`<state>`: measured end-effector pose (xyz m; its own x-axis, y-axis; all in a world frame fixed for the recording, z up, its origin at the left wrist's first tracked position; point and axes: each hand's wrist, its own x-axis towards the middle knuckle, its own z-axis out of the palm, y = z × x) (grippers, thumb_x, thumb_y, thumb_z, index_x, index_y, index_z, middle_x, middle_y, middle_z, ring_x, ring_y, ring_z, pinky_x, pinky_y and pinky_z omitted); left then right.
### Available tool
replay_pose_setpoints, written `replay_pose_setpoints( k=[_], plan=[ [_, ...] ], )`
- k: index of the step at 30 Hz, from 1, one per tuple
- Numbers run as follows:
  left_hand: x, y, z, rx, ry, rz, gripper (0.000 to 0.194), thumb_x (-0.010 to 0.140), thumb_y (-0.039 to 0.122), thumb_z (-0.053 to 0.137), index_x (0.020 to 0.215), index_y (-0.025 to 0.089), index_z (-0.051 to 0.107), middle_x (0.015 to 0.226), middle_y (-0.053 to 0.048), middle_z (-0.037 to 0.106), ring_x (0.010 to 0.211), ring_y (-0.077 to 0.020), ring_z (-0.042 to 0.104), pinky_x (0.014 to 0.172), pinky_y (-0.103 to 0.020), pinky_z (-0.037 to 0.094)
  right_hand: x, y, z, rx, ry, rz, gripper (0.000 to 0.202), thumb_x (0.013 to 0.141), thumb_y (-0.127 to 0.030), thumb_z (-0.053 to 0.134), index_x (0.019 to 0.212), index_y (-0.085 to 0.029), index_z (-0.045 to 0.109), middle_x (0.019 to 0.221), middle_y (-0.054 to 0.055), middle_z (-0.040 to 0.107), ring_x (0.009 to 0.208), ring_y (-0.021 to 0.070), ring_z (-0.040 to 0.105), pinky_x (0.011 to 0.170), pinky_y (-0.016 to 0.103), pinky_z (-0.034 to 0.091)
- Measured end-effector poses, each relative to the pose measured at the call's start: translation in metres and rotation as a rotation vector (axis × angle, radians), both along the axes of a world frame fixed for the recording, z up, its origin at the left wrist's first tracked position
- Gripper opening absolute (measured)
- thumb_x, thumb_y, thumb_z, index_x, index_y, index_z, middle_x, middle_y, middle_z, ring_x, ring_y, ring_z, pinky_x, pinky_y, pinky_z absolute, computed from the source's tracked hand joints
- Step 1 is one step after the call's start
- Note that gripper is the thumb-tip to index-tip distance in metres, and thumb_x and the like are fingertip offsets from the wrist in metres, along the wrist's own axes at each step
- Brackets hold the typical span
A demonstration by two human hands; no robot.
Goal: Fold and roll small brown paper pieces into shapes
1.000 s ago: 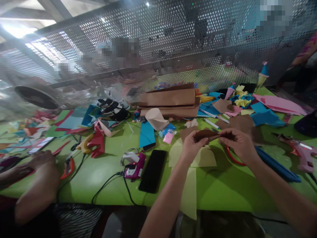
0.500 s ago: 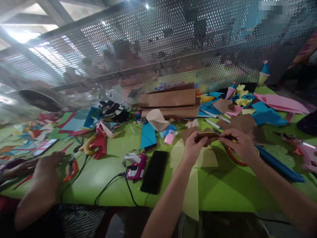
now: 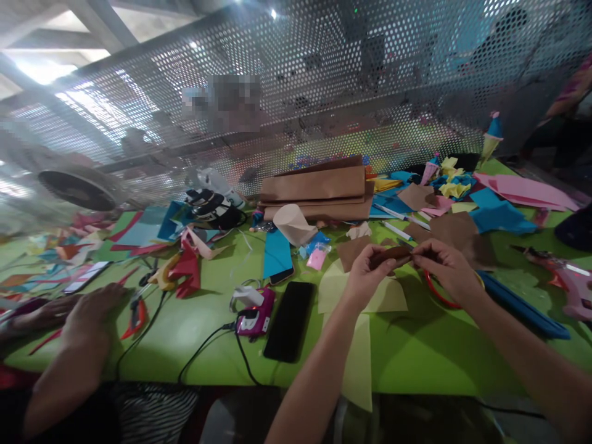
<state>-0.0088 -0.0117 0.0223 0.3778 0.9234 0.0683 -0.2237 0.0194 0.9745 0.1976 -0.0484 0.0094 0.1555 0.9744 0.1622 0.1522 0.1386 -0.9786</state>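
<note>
Between my two hands is a small folded piece of brown paper [image 3: 392, 253], held above the table. My left hand [image 3: 367, 276] grips its left end, thumb on the near side. At its right end, the fingertips of my right hand [image 3: 444, 268] pinch the tip. Under and behind my hands lie pale yellow paper sheets [image 3: 356, 351] and a brown paper scrap [image 3: 354, 250]. A red ring-shaped thing [image 3: 437, 293] shows partly below my right hand, its kind unclear. Right of that hand rests a long blue tray-like object [image 3: 522, 308].
A black phone [image 3: 289, 320] and a purple power adapter [image 3: 256, 314] with cables lie to the left. Farther left are orange-handled pliers [image 3: 137, 317], a yellow glue gun [image 3: 164, 274] and a co-worker's hands [image 3: 95, 302]. Brown paper sheets [image 3: 314, 185] stand behind; a pink glue gun [image 3: 578, 290] lies right.
The brown paper has turned slightly, showing more of its broad face. My left hand has shifted a little with it, while my right hand keeps its pinch.
</note>
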Motion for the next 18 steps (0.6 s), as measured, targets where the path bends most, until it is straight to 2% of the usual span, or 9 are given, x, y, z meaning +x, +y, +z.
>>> replay_pose_setpoints(
  k=[5,9,13,18],
  plan=[
    [0.001,0.002,0.000,-0.003,0.088,0.107,0.039,0.084,0.047,0.085,0.099,0.018,0.064,0.096,-0.004,0.074,0.084,-0.0155,0.067,0.068,-0.024,0.057,-0.002,-0.004,0.003,0.192,-0.147,-0.006,0.018,0.092,-0.039,0.079,0.106,-0.029,0.074,0.105,0.004,0.072,0.086,0.0204,0.067,0.076,0.035,0.055],
    [0.001,0.002,0.000,0.008,0.109,0.110,0.033,0.083,0.043,0.085,0.095,0.020,0.066,0.091,-0.001,0.072,0.080,-0.0146,0.066,0.067,-0.024,0.056,-0.001,-0.003,0.005,0.310,-0.334,0.021,0.008,0.094,-0.035,0.077,0.100,-0.030,0.078,0.109,0.006,0.074,0.099,0.0256,0.072,0.085,0.040,0.059],
    [0.000,-0.001,0.003,-0.068,0.018,0.062,0.036,0.082,0.049,0.086,0.095,0.022,0.066,0.096,-0.001,0.073,0.086,-0.0173,0.069,0.071,-0.027,0.058,0.000,0.000,0.000,0.279,-0.378,-0.009,0.009,0.094,-0.038,0.076,0.098,-0.030,0.079,0.106,0.006,0.076,0.100,0.0281,0.073,0.087,0.043,0.058],
    [-0.003,-0.003,0.006,-0.120,-0.075,-0.063,0.051,0.072,0.051,0.096,0.101,0.019,0.068,0.101,-0.004,0.072,0.092,-0.0188,0.070,0.077,-0.029,0.059,0.001,0.003,-0.009,0.129,-0.204,-0.008,0.025,0.090,-0.052,0.077,0.099,-0.029,0.078,0.100,0.006,0.077,0.090,0.0264,0.072,0.079,0.041,0.057]
  ],
)
